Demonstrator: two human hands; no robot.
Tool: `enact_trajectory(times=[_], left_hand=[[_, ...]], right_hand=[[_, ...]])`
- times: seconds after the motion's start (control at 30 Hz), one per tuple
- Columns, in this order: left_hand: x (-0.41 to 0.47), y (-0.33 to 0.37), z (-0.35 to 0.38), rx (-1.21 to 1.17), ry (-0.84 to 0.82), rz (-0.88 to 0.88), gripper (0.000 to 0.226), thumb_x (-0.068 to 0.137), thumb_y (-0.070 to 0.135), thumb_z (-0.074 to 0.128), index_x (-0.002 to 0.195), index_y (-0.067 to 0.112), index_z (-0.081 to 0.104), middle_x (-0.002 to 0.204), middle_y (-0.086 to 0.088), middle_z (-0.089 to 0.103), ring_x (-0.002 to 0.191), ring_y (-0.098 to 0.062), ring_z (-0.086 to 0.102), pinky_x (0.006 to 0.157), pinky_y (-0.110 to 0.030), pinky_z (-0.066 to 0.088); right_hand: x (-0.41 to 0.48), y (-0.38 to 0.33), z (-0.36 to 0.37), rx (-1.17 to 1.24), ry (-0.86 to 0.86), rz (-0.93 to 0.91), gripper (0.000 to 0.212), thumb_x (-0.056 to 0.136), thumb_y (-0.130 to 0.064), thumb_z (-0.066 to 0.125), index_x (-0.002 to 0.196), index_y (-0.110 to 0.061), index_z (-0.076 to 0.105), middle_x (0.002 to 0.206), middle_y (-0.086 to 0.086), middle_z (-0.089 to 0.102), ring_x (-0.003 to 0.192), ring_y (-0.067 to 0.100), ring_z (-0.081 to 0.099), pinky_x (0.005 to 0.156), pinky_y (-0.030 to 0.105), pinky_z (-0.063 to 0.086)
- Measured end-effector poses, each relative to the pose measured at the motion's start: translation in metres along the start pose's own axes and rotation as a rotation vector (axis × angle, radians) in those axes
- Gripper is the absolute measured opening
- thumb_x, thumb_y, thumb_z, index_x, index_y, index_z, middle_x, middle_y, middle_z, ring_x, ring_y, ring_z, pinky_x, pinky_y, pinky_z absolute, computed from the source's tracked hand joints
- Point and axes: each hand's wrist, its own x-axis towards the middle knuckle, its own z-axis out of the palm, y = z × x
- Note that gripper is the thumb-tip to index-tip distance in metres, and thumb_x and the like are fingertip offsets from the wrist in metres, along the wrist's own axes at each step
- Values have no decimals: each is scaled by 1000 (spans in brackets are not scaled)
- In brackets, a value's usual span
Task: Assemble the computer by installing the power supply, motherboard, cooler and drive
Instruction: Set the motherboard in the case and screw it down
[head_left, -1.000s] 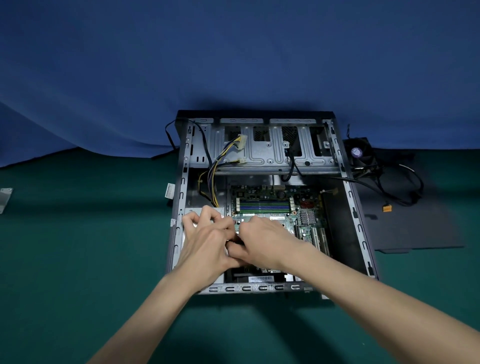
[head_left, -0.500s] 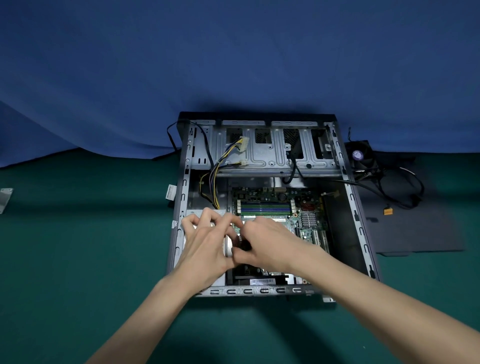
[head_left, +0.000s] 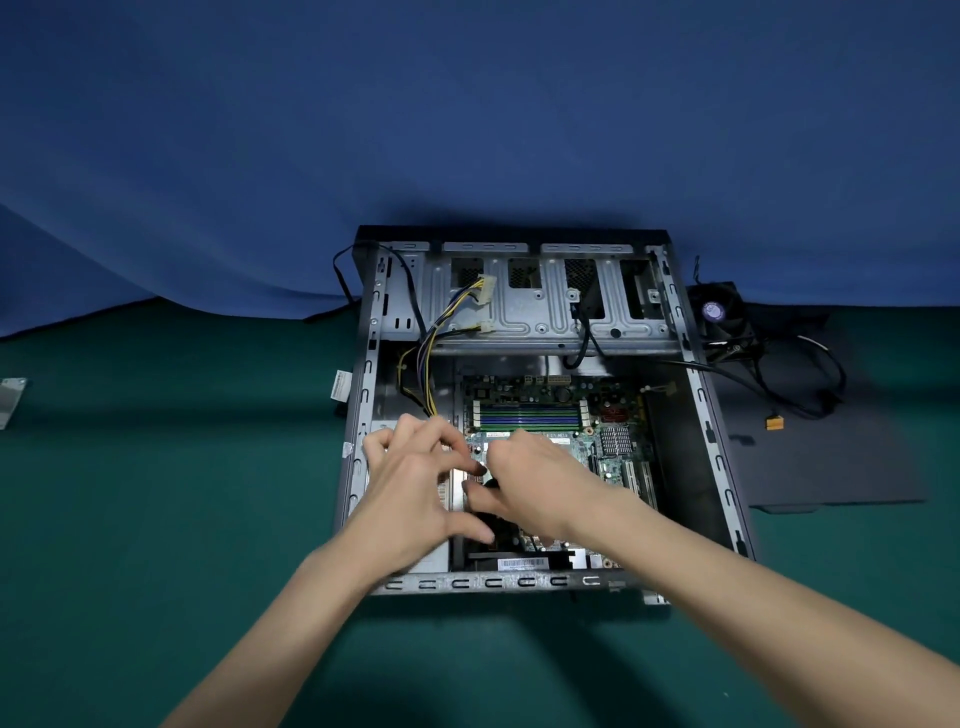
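The left hand (head_left: 410, 488) lay splayed over the silver box-shaped power supply (head_left: 458, 493), its thumb dropped lower than half a second before. The right hand (head_left: 540, 483), touching it, pinched a small black part (head_left: 491, 482) above the green motherboard (head_left: 613, 415), mid-frame inside the open grey metal case (head_left: 363, 395).

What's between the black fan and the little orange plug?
Tangled black cables lie between the black square fan and the small orange plug, in the head view.
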Motion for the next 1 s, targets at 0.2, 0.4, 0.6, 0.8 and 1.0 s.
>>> enact_trajectory(times=[0.2, 0.4, 0.6, 0.8, 1.0], left_hand=[[4, 4, -10, -218, 57, -115, 19, 76, 20, 77, 91, 30, 70, 99, 18, 58, 104, -14, 46, 93, -26, 23], [17, 24, 19, 93, 23, 78, 19, 89, 30, 61, 105, 21, 68, 98, 14, 58, 96, -5, 45, 94, -18, 27], [57, 37, 64, 247, -356, 2, 38, 91, 28, 61, 125, 14, 53, 121, -5, 56, 112, -24, 53, 99, -39, 41], [80, 33, 77, 45, -441, -234, 20, 82, 25, 73, 101, 19, 68, 101, -2, 66, 94, -18, 61, 85, -32, 47], [76, 34, 62, 127, -432, -212, 14, 83, 36, 71, 94, 27, 71, 97, -1, 61, 91, -20, 56, 73, -28, 39]], right_hand=[[-26, 47, -32, 525, 93, 227, 33, 90, -24, 65, 66, -1, 63, 49, 6, 64, 40, 13, 60, 38, 20, 43], [-51, 108, -51, 792, 502, 222, 12, 85, -18, 71, 77, -9, 72, 60, -2, 57, 53, 6, 43, 53, 18, 34], [-51, 114, -28, 545, 538, 198, 26, 95, -37, 55, 85, -14, 60, 61, 9, 61, 54, 12, 48, 53, 35, 39], [-45, 110, -11, 810, 696, 194, 18, 99, -23, 50, 92, -7, 55, 54, -5, 50, 46, 3, 38, 46, 13, 29], [-26, 118, -13, 971, 643, 163, 20, 99, -16, 51, 82, -10, 42, 51, 5, 54, 39, 13, 48, 40, 18, 33]])
